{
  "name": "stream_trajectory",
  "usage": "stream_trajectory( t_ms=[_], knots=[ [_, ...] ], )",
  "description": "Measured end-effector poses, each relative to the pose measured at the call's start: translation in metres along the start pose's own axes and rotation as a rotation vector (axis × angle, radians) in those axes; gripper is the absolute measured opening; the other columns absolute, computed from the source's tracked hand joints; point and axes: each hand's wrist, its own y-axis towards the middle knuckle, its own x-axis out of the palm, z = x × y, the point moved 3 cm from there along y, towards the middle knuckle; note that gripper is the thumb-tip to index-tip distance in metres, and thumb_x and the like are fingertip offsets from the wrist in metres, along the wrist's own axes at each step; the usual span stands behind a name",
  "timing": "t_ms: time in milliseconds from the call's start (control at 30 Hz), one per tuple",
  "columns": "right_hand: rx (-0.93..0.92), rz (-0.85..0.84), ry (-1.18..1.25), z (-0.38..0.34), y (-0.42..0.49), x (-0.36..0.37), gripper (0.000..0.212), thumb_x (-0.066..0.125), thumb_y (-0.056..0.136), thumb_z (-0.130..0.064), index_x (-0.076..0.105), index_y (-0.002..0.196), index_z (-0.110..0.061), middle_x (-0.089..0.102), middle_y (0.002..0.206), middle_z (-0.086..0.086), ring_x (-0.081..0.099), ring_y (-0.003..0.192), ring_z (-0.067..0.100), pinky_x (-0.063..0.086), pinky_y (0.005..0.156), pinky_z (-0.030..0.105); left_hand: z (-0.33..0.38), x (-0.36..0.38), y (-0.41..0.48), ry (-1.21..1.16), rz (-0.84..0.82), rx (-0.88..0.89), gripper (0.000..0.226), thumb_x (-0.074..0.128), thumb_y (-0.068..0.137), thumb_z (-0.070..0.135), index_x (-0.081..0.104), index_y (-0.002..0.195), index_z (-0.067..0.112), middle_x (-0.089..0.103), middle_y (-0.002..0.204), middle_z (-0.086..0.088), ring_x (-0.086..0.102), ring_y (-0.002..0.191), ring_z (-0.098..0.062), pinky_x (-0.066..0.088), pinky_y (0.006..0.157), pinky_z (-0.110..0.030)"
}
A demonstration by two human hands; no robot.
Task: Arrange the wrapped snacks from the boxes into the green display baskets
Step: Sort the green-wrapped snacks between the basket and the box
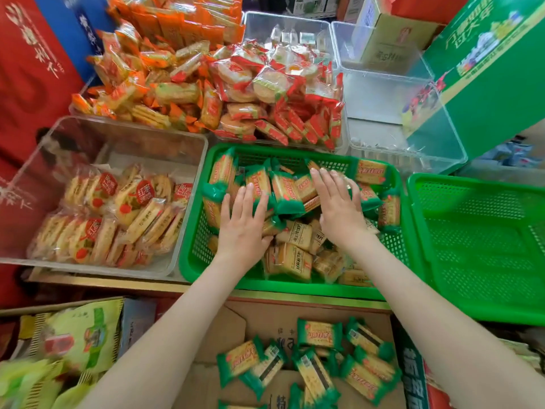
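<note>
A green display basket (193,255) in the centre holds several green-and-yellow wrapped snacks (284,188). My left hand (243,228) lies flat on the snacks at the basket's left, fingers straight. My right hand (339,202) lies flat on the snacks toward the middle, fingers straight and spread. A second green basket (483,246) sits to the right with nothing in it. Below, an open cardboard box (233,329) holds more of the same green-wrapped snacks (320,335).
A clear bin (124,134) of round biscuit packs stands left of the basket. Behind it are heaps of orange-wrapped snacks (153,93) and red-wrapped snacks (274,95), and a clear bin (398,134) with little in it. A green carton (486,84) leans at the right.
</note>
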Motion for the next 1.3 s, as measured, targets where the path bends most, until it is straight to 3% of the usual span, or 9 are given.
stream_trajectory(
  t_ms=[100, 200, 300, 400, 533, 767, 1000, 1133, 1300],
  knots=[
    [-0.065, -0.077, -0.158, 0.000, 0.022, 0.006, 0.100, 0.057, 0.082, 0.000, -0.010, 0.152, -0.027, -0.008, 0.160, 0.004, -0.007, 0.147, 0.025, -0.007, 0.115, 0.048, 0.001, 0.002, 0.013, -0.044, -0.017, 0.030, 0.099, 0.056, 0.088, 0.054, -0.016, 0.151, 0.025, 0.000, 0.159, -0.019, 0.001, 0.147, -0.033, -0.004, 0.116, -0.050],
    [-0.067, -0.115, -0.219, 0.002, 0.033, 0.009, 0.088, 0.063, 0.083, -0.006, 0.010, 0.152, -0.023, 0.006, 0.157, 0.012, 0.013, 0.143, 0.035, 0.016, 0.116, 0.050, 0.003, 0.006, 0.016, -0.128, -0.075, 0.036, 0.097, 0.060, 0.088, 0.045, -0.011, 0.152, 0.029, 0.000, 0.158, -0.024, 0.008, 0.145, -0.037, 0.017, 0.116, -0.046],
    [-0.115, -0.048, -0.248, 0.004, 0.034, 0.012, 0.089, 0.078, 0.066, 0.000, 0.037, 0.144, -0.012, 0.034, 0.146, 0.019, 0.041, 0.126, 0.043, 0.042, 0.099, 0.052, 0.003, 0.010, 0.014, -0.166, -0.038, 0.026, 0.084, 0.064, 0.087, 0.034, 0.011, 0.152, 0.022, 0.006, 0.156, -0.028, 0.015, 0.143, -0.041, 0.025, 0.113, -0.047],
    [-0.171, 0.040, -0.232, 0.011, 0.030, 0.022, 0.079, 0.084, 0.048, 0.009, 0.059, 0.122, -0.001, 0.054, 0.123, 0.025, 0.057, 0.103, 0.046, 0.054, 0.081, 0.054, 0.003, 0.012, 0.011, -0.191, 0.080, 0.045, 0.076, 0.080, 0.070, 0.020, 0.041, 0.135, 0.012, 0.038, 0.140, -0.036, 0.045, 0.125, -0.048, 0.043, 0.099, -0.052],
    [-0.223, 0.168, -0.201, 0.016, 0.018, 0.018, 0.059, 0.078, 0.061, 0.008, 0.060, 0.117, 0.000, 0.056, 0.120, 0.025, 0.057, 0.106, 0.045, 0.054, 0.081, 0.053, 0.003, 0.008, 0.005, -0.223, 0.207, 0.094, 0.067, 0.081, 0.063, 0.005, 0.042, 0.117, 0.007, 0.056, 0.118, -0.038, 0.061, 0.104, -0.046, 0.053, 0.087, -0.047],
    [-0.267, 0.368, -0.094, 0.031, -0.025, 0.005, 0.050, 0.077, 0.071, 0.001, 0.059, 0.118, -0.002, 0.051, 0.124, 0.022, 0.051, 0.115, 0.040, 0.051, 0.082, 0.050, 0.002, -0.012, -0.020, -0.335, 0.385, 0.126, 0.062, 0.079, 0.067, 0.002, 0.044, 0.118, 0.007, 0.063, 0.111, -0.026, 0.065, 0.096, -0.037, 0.058, 0.070, -0.036],
    [-0.257, 0.401, -0.068, 0.051, -0.083, -0.025, 0.056, 0.080, 0.069, -0.001, 0.059, 0.121, 0.000, 0.042, 0.127, 0.020, 0.043, 0.117, 0.038, 0.050, 0.084, 0.053, 0.010, -0.030, -0.063, -0.314, 0.505, 0.265, 0.064, 0.081, 0.065, 0.008, 0.045, 0.117, 0.005, 0.063, 0.113, -0.026, 0.065, 0.099, -0.035, 0.056, 0.080, -0.039],
    [-0.245, 0.440, 0.006, 0.050, -0.123, -0.041, 0.067, 0.080, 0.067, 0.000, 0.050, 0.126, -0.006, 0.041, 0.128, 0.018, 0.043, 0.119, 0.037, 0.050, 0.085, 0.053, 0.016, -0.032, -0.096, -0.394, 0.566, 0.390, 0.061, 0.077, 0.069, 0.003, 0.045, 0.120, 0.006, 0.060, 0.118, -0.025, 0.053, 0.107, -0.031, 0.053, 0.084, -0.040],
    [-0.341, 0.481, 0.072, 0.026, -0.185, -0.038, 0.046, 0.062, 0.085, -0.010, 0.047, 0.129, -0.010, 0.041, 0.130, 0.015, 0.045, 0.121, 0.034, 0.047, 0.093, 0.048, 0.019, -0.021, -0.131, -0.404, 0.590, 0.538, 0.046, 0.064, 0.079, 0.002, 0.042, 0.119, 0.008, 0.042, 0.130, -0.020, 0.048, 0.115, -0.035, 0.042, 0.098, -0.042]
  ],
)
